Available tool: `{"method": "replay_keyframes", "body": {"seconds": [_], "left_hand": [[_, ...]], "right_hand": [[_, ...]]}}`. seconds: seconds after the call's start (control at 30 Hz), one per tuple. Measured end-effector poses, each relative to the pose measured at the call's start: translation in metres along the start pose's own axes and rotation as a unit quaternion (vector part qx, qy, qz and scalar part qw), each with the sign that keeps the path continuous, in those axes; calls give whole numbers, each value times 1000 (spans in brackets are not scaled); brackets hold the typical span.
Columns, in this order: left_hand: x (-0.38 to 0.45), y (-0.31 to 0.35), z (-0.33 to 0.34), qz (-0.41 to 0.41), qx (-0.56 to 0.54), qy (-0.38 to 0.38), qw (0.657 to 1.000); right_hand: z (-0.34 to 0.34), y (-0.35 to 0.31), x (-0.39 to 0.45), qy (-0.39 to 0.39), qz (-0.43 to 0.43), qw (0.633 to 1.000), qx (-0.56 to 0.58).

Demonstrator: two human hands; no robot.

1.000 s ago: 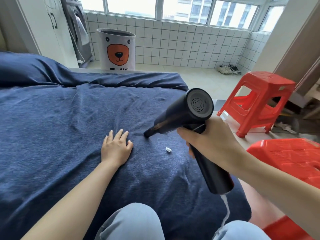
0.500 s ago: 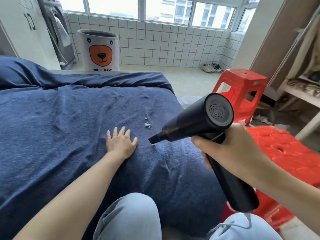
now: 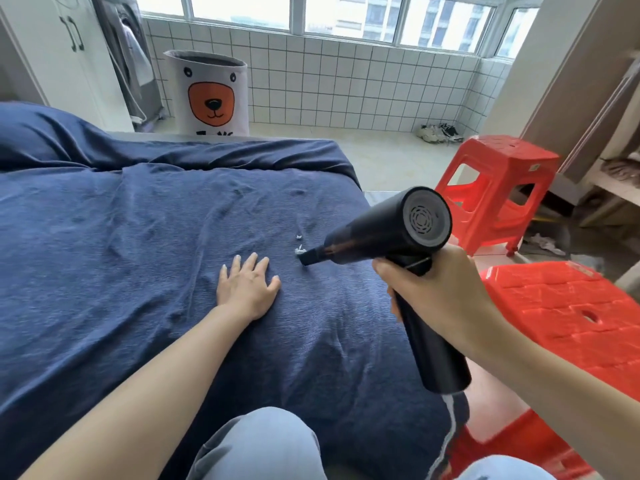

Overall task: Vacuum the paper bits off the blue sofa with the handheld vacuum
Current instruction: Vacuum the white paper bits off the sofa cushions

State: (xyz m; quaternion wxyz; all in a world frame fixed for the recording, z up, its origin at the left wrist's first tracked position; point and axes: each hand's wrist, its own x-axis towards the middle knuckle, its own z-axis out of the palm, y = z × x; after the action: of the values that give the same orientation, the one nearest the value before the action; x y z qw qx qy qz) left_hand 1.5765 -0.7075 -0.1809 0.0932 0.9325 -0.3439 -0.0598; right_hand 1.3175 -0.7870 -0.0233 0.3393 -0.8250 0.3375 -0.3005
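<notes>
The blue sofa, covered in dark blue cloth, fills the left and middle. My right hand grips the handle of the black handheld vacuum. Its narrow nozzle points left and down and touches a small white paper bit on the cloth. Another paper bit lies just beyond it. My left hand rests flat on the cloth with fingers spread, a little left of the nozzle.
Two red plastic stools stand to the right, one far and one near. A white bear-face hamper stands behind the sofa by the tiled wall. Shoes lie on the floor. My knees are at the bottom edge.
The vacuum nozzle has moved forward and now touches the paper bits beyond my left hand. The paper bit seen a second ago near the nozzle is gone from view.
</notes>
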Motion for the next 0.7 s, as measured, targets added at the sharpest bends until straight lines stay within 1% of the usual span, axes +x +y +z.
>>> {"method": "replay_keyframes", "body": {"seconds": [0.13,0.23,0.37,0.53,0.7], "left_hand": [[13,1,0,3,-4,-5,1000],[17,1,2,3,-4,-2,1000],[15,1,9,7,-1,29,1000],[13,-2,11,11,-1,48,999],[13,-3,15,11,1,65,998]], "right_hand": [[13,3,16,3,-3,1000,-30],[15,10,30,18,-4,1000,-4],[25,11,45,23,19,998,46],[42,6,56,6,13,1000,26],[28,11,51,14,19,999,30]]}}
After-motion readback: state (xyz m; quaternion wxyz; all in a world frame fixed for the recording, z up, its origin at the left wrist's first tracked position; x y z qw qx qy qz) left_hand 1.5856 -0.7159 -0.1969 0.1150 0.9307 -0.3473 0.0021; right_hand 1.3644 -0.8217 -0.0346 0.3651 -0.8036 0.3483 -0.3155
